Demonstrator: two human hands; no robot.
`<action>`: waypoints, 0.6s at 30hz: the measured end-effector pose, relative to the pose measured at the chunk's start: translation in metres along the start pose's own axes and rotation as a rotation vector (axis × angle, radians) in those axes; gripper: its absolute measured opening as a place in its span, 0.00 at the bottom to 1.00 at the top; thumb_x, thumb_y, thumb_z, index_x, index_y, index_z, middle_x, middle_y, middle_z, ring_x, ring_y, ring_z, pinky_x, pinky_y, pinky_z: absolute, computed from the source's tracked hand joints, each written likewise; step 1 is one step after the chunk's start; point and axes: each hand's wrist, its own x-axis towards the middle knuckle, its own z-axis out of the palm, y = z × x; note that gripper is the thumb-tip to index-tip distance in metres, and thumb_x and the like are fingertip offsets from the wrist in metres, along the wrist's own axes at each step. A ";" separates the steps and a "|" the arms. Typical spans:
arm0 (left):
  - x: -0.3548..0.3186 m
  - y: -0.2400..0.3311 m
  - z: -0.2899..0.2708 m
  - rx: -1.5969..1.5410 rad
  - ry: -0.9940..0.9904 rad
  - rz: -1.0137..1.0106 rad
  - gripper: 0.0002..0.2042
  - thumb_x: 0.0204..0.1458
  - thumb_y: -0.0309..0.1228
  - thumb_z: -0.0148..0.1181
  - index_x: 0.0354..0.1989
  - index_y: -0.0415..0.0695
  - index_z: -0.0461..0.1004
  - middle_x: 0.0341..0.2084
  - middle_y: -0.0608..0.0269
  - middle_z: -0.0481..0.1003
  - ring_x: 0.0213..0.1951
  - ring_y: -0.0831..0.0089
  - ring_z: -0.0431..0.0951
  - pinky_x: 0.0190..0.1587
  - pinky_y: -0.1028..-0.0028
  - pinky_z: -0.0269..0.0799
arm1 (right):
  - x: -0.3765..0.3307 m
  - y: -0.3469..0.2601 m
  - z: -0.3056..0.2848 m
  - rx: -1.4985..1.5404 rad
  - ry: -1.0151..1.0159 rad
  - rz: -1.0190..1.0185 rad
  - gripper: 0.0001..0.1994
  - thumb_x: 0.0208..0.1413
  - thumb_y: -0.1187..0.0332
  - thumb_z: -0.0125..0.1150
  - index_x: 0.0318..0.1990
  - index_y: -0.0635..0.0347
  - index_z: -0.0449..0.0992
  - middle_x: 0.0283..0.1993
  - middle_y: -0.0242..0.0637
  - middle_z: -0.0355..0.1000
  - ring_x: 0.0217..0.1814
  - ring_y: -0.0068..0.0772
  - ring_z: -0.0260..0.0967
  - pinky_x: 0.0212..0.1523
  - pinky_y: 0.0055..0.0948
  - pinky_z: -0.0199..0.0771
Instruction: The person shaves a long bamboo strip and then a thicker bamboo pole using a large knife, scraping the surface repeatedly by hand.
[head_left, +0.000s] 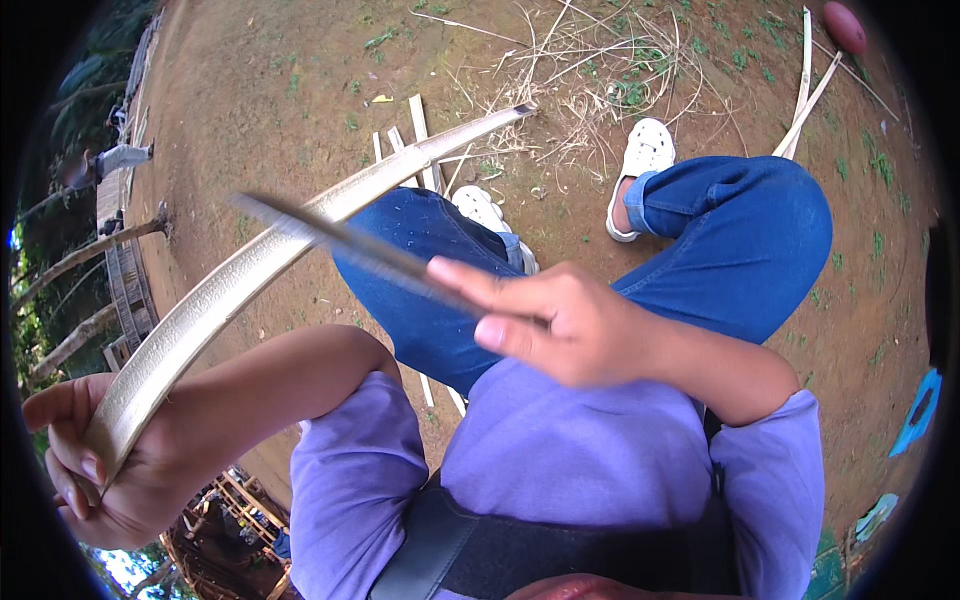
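Observation:
My left hand (135,485), far out at the left, is closed around the lower end of a long, pale split-bamboo strip (235,285). From there the strip slants up and away over my left knee, its dark tip near the top middle. A long knife (370,252), smeared by motion, is gripped in my right hand (575,325) in front of my chest. Thumb and forefinger lie along the near part of the knife. Its blade points left and crosses in front of the strip; whether the two touch, I cannot tell.
My bent legs in blue jeans (740,235) frame the brown dirt ground. Several pale strips (418,125) lie beyond my left knee, with a tangle of thin shavings (610,70) past my shoes. More strips (805,110) and a reddish oval object (845,27) are at the far right. A wooden fence (125,290) stands left.

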 end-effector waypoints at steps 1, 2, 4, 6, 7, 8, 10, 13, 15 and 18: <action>0.002 0.000 -0.001 -0.002 0.003 0.003 0.11 0.50 0.29 0.51 0.16 0.53 0.64 0.08 0.78 0.62 0.08 0.82 0.59 0.46 0.57 0.80 | -0.001 -0.007 0.001 -0.008 -0.060 -0.009 0.26 0.68 0.65 0.53 0.71 0.60 0.60 0.45 0.41 0.79 0.39 0.27 0.74 0.49 0.30 0.75; 0.003 0.000 -0.002 -0.001 0.007 0.004 0.11 0.49 0.29 0.51 0.15 0.53 0.64 0.08 0.78 0.61 0.08 0.82 0.59 0.47 0.57 0.80 | 0.000 -0.012 0.000 0.014 -0.092 0.020 0.26 0.68 0.66 0.53 0.71 0.61 0.60 0.46 0.41 0.80 0.39 0.27 0.74 0.50 0.29 0.74; 0.004 -0.004 0.001 0.002 0.019 0.017 0.11 0.48 0.28 0.50 0.14 0.53 0.64 0.07 0.78 0.60 0.07 0.82 0.58 0.46 0.58 0.80 | 0.005 0.002 -0.002 0.031 -0.011 0.111 0.27 0.69 0.60 0.51 0.73 0.52 0.58 0.34 0.31 0.71 0.30 0.20 0.68 0.37 0.24 0.72; 0.002 -0.006 0.006 0.011 0.017 0.029 0.12 0.47 0.28 0.49 0.13 0.53 0.63 0.06 0.78 0.59 0.07 0.82 0.57 0.46 0.59 0.80 | 0.014 0.038 -0.017 0.094 0.136 0.340 0.27 0.70 0.55 0.49 0.74 0.44 0.55 0.23 0.22 0.62 0.21 0.13 0.62 0.24 0.18 0.69; 0.001 -0.006 0.009 0.009 0.016 0.034 0.11 0.47 0.28 0.49 0.13 0.53 0.63 0.06 0.78 0.58 0.07 0.81 0.57 0.45 0.59 0.81 | 0.016 0.070 -0.029 0.109 0.222 0.439 0.28 0.70 0.54 0.48 0.75 0.41 0.52 0.22 0.23 0.62 0.19 0.14 0.62 0.21 0.18 0.68; 0.004 -0.006 0.008 -0.033 0.028 0.017 0.12 0.47 0.28 0.49 0.13 0.53 0.63 0.06 0.77 0.57 0.07 0.81 0.57 0.45 0.60 0.81 | 0.015 0.081 -0.036 0.059 0.317 0.493 0.27 0.70 0.57 0.47 0.74 0.44 0.55 0.22 0.24 0.64 0.19 0.15 0.63 0.18 0.19 0.69; 0.008 -0.001 -0.002 -0.078 0.050 -0.008 0.12 0.47 0.28 0.48 0.13 0.54 0.62 0.06 0.77 0.56 0.07 0.81 0.56 0.44 0.60 0.81 | 0.014 0.079 -0.034 0.117 0.260 0.492 0.28 0.71 0.55 0.46 0.75 0.45 0.53 0.22 0.24 0.63 0.18 0.15 0.63 0.18 0.18 0.69; 0.011 -0.008 -0.005 -0.079 0.053 0.008 0.12 0.46 0.27 0.47 0.12 0.55 0.61 0.05 0.77 0.54 0.07 0.81 0.56 0.43 0.60 0.82 | 0.016 0.056 -0.023 0.163 0.190 0.433 0.28 0.71 0.54 0.45 0.75 0.47 0.53 0.22 0.24 0.63 0.19 0.14 0.63 0.20 0.18 0.69; 0.010 -0.013 -0.002 -0.045 0.079 0.049 0.12 0.45 0.27 0.46 0.12 0.56 0.61 0.05 0.77 0.53 0.07 0.82 0.56 0.43 0.60 0.82 | 0.016 0.036 -0.014 0.157 0.109 0.306 0.27 0.72 0.54 0.45 0.74 0.47 0.55 0.23 0.24 0.64 0.20 0.12 0.62 0.22 0.17 0.68; 0.011 -0.015 -0.003 0.008 0.099 0.051 0.12 0.46 0.28 0.45 0.11 0.55 0.61 0.05 0.77 0.53 0.07 0.82 0.56 0.42 0.59 0.82 | 0.015 0.019 -0.002 0.093 0.013 0.102 0.27 0.71 0.55 0.48 0.74 0.50 0.57 0.23 0.23 0.64 0.22 0.12 0.61 0.26 0.18 0.67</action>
